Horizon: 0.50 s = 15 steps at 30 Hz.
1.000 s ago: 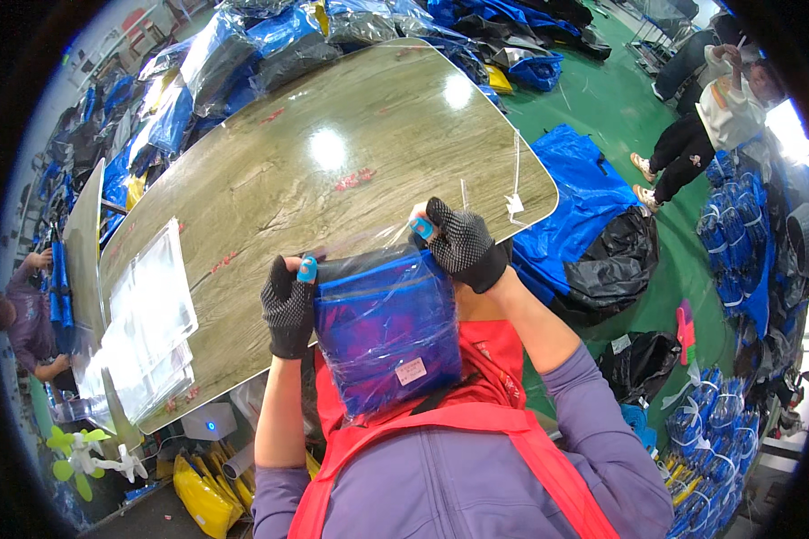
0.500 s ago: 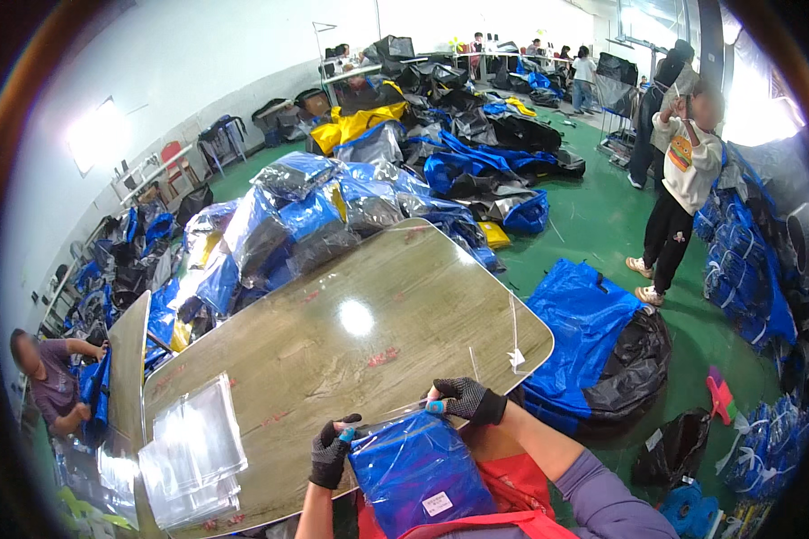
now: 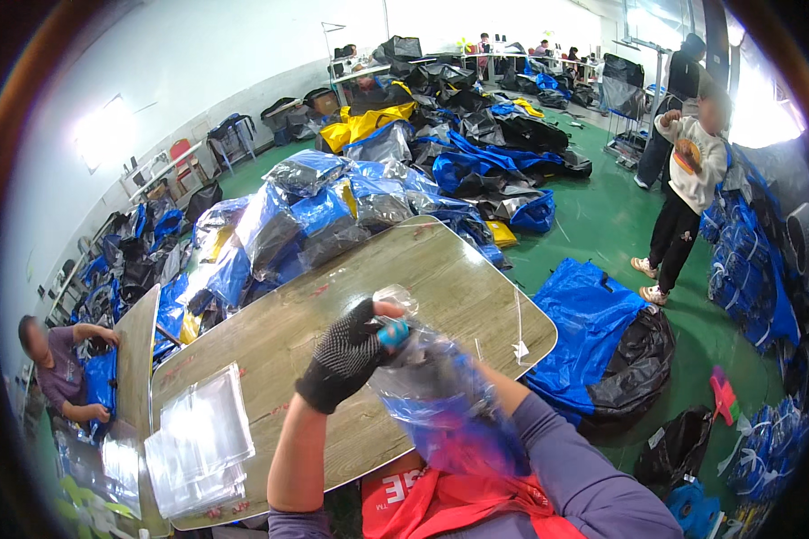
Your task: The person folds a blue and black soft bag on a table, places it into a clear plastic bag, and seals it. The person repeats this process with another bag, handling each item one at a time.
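My left hand (image 3: 351, 349), in a black dotted glove with blue wraps on the fingers, is closed on the gathered top of a clear plastic bag (image 3: 436, 386). Inside the bag shows a blue and dark folded item, blurred by motion. The bag hangs tilted over the table's near edge, in front of my red apron (image 3: 458, 503). My right forearm (image 3: 503, 388) reaches up behind the bag, which hides that hand and its fingers.
Flat clear bags (image 3: 198, 440) lie on the wooden table (image 3: 333, 305). Beyond it rises a heap of bagged blue and grey goods (image 3: 324, 216). A blue and black fabric bundle (image 3: 593, 341) rests on the floor at right. One person (image 3: 63, 364) works at left; another (image 3: 688, 171) stands at right.
My left hand has risen over the table, lifting the bag's top and gathering it. The bag was held flat and wide by both hands; now it is tilted, and my right hand has gone behind it.
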Each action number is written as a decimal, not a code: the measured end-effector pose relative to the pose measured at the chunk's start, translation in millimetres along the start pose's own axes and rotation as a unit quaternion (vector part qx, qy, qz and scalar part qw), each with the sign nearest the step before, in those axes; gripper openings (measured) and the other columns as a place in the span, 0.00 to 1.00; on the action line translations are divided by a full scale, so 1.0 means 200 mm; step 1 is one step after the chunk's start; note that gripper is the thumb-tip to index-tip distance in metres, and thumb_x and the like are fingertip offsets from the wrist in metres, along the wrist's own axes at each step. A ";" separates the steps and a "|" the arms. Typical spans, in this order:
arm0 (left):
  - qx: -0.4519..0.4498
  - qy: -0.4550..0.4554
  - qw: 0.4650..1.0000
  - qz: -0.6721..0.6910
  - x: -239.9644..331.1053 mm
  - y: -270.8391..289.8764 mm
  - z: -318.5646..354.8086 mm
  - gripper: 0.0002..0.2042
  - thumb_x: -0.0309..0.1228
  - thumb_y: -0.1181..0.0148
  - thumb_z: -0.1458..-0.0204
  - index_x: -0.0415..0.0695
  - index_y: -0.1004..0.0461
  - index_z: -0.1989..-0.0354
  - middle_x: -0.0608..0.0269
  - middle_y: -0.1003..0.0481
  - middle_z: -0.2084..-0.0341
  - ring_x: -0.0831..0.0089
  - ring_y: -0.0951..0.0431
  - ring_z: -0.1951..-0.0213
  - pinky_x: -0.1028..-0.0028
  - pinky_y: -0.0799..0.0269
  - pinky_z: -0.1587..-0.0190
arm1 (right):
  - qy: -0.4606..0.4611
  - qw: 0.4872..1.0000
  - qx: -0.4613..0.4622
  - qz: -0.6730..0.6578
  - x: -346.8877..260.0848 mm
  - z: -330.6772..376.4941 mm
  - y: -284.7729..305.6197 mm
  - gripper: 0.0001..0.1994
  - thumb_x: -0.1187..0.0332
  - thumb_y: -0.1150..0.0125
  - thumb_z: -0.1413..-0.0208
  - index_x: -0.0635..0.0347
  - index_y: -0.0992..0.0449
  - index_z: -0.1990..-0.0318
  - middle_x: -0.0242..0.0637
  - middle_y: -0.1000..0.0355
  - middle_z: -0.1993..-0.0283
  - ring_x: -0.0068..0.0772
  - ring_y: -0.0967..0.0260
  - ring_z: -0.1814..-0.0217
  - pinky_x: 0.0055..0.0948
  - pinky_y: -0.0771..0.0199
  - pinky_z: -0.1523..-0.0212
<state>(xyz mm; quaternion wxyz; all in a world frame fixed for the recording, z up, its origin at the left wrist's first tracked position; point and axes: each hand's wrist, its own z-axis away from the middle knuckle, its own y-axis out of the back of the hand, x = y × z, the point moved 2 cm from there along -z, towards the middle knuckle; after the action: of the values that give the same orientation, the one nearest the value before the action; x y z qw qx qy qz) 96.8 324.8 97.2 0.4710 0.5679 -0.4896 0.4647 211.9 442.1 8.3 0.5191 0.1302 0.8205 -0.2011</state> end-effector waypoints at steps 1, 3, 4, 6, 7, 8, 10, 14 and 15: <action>-0.088 -0.049 0.995 0.013 0.03 -0.03 0.03 0.22 0.34 0.39 0.45 0.42 0.33 0.43 0.62 0.25 0.56 0.74 0.25 0.55 0.73 0.30 0.51 | 0.026 0.996 -0.031 -0.075 -0.02 0.03 -0.04 0.19 0.66 0.41 0.43 0.62 0.30 0.46 0.39 0.27 0.52 0.33 0.29 0.51 0.30 0.29 0.51; 0.175 -0.188 0.932 -0.257 0.04 -0.01 0.09 0.33 0.41 0.35 0.50 0.43 0.40 0.37 0.60 0.34 0.42 0.69 0.36 0.40 0.69 0.42 0.38 | -0.005 0.987 -0.029 -0.155 0.01 0.10 -0.08 0.19 0.66 0.41 0.43 0.63 0.30 0.46 0.39 0.27 0.52 0.31 0.29 0.51 0.30 0.29 0.51; 0.234 -0.093 0.948 -0.192 -0.03 0.01 0.14 0.43 0.46 0.31 0.55 0.42 0.46 0.33 0.59 0.42 0.36 0.68 0.43 0.35 0.68 0.45 0.36 | -0.004 0.983 -0.071 -0.171 0.04 0.13 -0.09 0.19 0.65 0.41 0.43 0.63 0.30 0.46 0.39 0.27 0.52 0.31 0.29 0.51 0.30 0.28 0.51; 0.136 0.050 0.985 0.096 -0.22 -0.05 0.24 0.41 0.42 0.33 0.52 0.40 0.48 0.33 0.55 0.40 0.39 0.66 0.39 0.39 0.68 0.44 0.36 | -0.067 0.969 -0.074 -0.225 0.12 0.17 -0.07 0.19 0.64 0.41 0.43 0.63 0.30 0.46 0.39 0.27 0.52 0.30 0.29 0.52 0.29 0.28 0.51; 0.085 0.088 0.981 0.151 -0.31 -0.07 0.28 0.41 0.42 0.34 0.52 0.41 0.48 0.33 0.56 0.40 0.39 0.67 0.37 0.40 0.69 0.43 0.37 | -0.099 0.962 -0.071 -0.243 0.16 0.18 -0.04 0.20 0.64 0.41 0.43 0.63 0.30 0.46 0.39 0.27 0.52 0.29 0.29 0.52 0.29 0.28 0.50; 0.131 0.079 0.971 0.185 -0.39 -0.07 0.36 0.38 0.40 0.36 0.52 0.40 0.45 0.34 0.56 0.38 0.40 0.67 0.34 0.43 0.70 0.39 0.40 | -0.133 0.954 -0.068 -0.260 0.19 0.20 -0.02 0.20 0.64 0.41 0.43 0.63 0.30 0.46 0.38 0.27 0.52 0.28 0.29 0.52 0.29 0.28 0.50; 0.144 0.151 0.939 0.272 -0.54 -0.04 0.50 0.24 0.35 0.38 0.52 0.38 0.31 0.46 0.59 0.27 0.53 0.71 0.28 0.50 0.72 0.34 0.45 | -0.189 0.945 -0.054 -0.262 0.22 0.24 0.03 0.20 0.63 0.41 0.43 0.63 0.29 0.46 0.38 0.27 0.52 0.27 0.28 0.52 0.29 0.27 0.50; 0.249 0.169 0.925 0.231 -0.70 0.02 0.68 0.12 0.28 0.38 0.54 0.40 0.26 0.59 0.66 0.24 0.66 0.76 0.25 0.64 0.77 0.29 0.59 | -0.289 0.935 -0.035 -0.201 0.19 0.40 0.06 0.20 0.68 0.42 0.42 0.63 0.32 0.43 0.40 0.28 0.48 0.28 0.30 0.48 0.30 0.30 0.46; 0.259 0.153 0.932 0.202 -0.72 0.02 0.70 0.12 0.27 0.37 0.54 0.41 0.26 0.60 0.66 0.24 0.67 0.77 0.25 0.65 0.77 0.29 0.60 | -0.290 0.943 0.029 -0.161 0.19 0.43 0.07 0.16 0.68 0.41 0.42 0.64 0.28 0.48 0.39 0.25 0.53 0.27 0.28 0.54 0.27 0.28 0.52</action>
<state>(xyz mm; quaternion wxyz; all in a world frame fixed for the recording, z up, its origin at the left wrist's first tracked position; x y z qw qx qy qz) 89.4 203.2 -61.8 0.2723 0.4813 -0.3787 0.7422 270.6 415.3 -61.1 0.6912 -0.0526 0.6384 -0.3345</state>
